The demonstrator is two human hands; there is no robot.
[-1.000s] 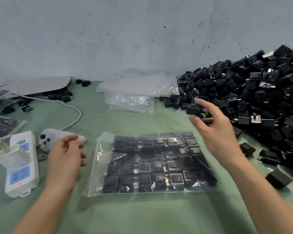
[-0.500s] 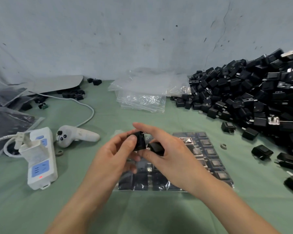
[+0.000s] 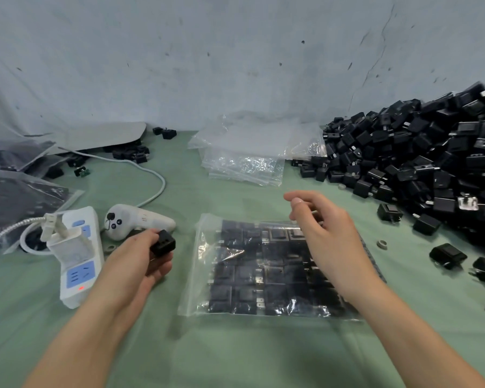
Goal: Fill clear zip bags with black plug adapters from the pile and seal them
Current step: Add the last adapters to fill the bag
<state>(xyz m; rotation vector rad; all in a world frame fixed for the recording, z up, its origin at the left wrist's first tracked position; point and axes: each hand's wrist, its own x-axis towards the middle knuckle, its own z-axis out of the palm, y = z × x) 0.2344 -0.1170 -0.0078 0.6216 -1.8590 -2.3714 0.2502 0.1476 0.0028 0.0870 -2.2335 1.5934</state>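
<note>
A clear zip bag (image 3: 263, 275) lies flat on the green cloth in front of me, filled with rows of black plug adapters. My left hand (image 3: 135, 264) hovers left of the bag and grips a black plug adapter (image 3: 163, 243) between thumb and fingers. My right hand (image 3: 322, 233) hangs over the bag's upper right part, fingers loosely curled, with nothing visible in it. The big pile of black adapters (image 3: 420, 163) rises at the right against the wall.
A stack of empty clear bags (image 3: 244, 161) lies at the back centre. A white power strip (image 3: 76, 259) with a plugged cable and a white controller (image 3: 135, 219) sit at the left. Filled bags (image 3: 14, 197) lie far left. Loose adapters (image 3: 447, 254) are scattered at the right.
The hands, joined over the bag half a second ago, have parted. My left hand moved left with an adapter; my right hand rose to the right, away from it.
</note>
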